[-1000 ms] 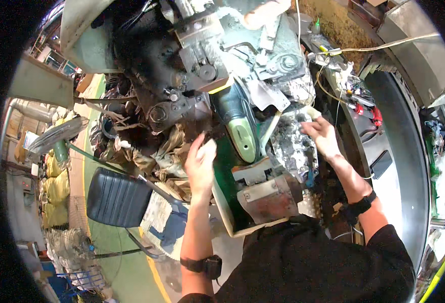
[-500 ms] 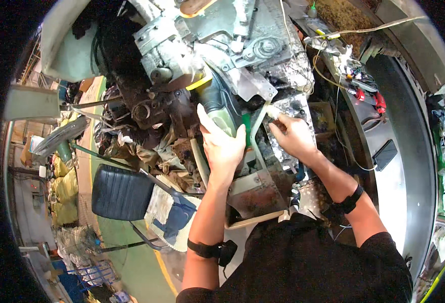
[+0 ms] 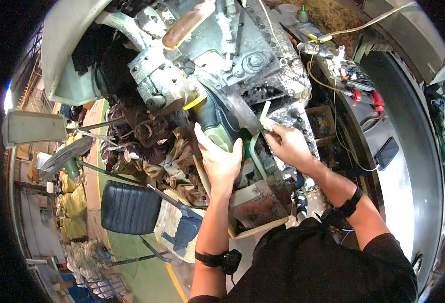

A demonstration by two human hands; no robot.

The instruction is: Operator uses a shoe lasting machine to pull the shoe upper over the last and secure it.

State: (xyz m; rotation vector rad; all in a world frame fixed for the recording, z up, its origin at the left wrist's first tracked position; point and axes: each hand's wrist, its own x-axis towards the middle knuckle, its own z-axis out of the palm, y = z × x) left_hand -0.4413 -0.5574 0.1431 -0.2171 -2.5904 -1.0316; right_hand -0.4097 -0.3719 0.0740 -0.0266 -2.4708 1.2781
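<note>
My left hand (image 3: 219, 164) cups the near end of a dark shoe (image 3: 215, 112), with the thumb and fingers on its pale green end part. The shoe's far end reaches under the metal machine head (image 3: 255, 64), where a yellow edge (image 3: 195, 100) shows. My right hand (image 3: 292, 146) is closed at the fingertips on a white, wrapped-looking end piece (image 3: 268, 123) of a pale bar. Beside it, a bent pale green bar (image 3: 255, 155) runs down toward the machine's front. How these parts join is hidden.
A black chair (image 3: 130, 207) stands at the left. On the right, a curved bench holds a phone (image 3: 386, 153) and a red-handled tool (image 3: 377, 102). Crumpled brown material (image 3: 174, 164) lies left of my left hand. A small bottle (image 3: 303, 15) stands at the back.
The view has shifted a little. My right hand and the white end piece have come slightly nearer me, below the pale bar's upper tip. My left hand stays on the shoe.
</note>
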